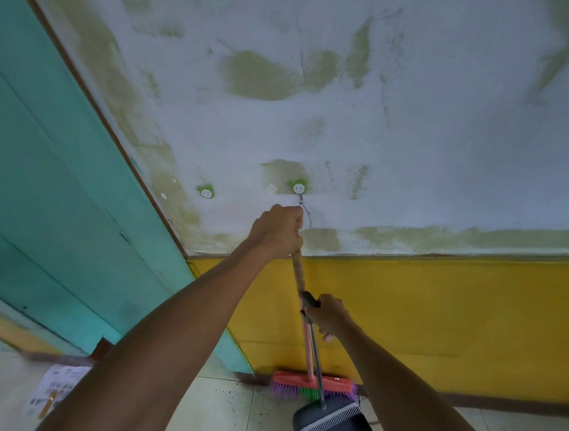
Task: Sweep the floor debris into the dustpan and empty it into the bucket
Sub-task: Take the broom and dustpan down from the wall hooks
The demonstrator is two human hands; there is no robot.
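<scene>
My left hand (pixel 277 230) grips the top of the pink broom handle (pixel 300 278), just under a green smiley wall hook (pixel 298 186); a thin wire loop runs from the handle's end to that hook. The broom's red head with purple and green bristles (pixel 313 384) hangs close to the floor against the wall. My right hand (pixel 328 313) is closed around the black grip of the dustpan handle. The dark blue dustpan (pixel 336 429) with a white comb edge hangs below it over the tiles. No bucket is in view.
A second green smiley hook (pixel 206 192) sits to the left on the stained white wall. The lower wall (pixel 439 315) is yellow. A teal door (pixel 40 159) stands at the left. A printed paper (pixel 58 389) lies on the tiled floor, with dark specks (pixel 235 403) nearby.
</scene>
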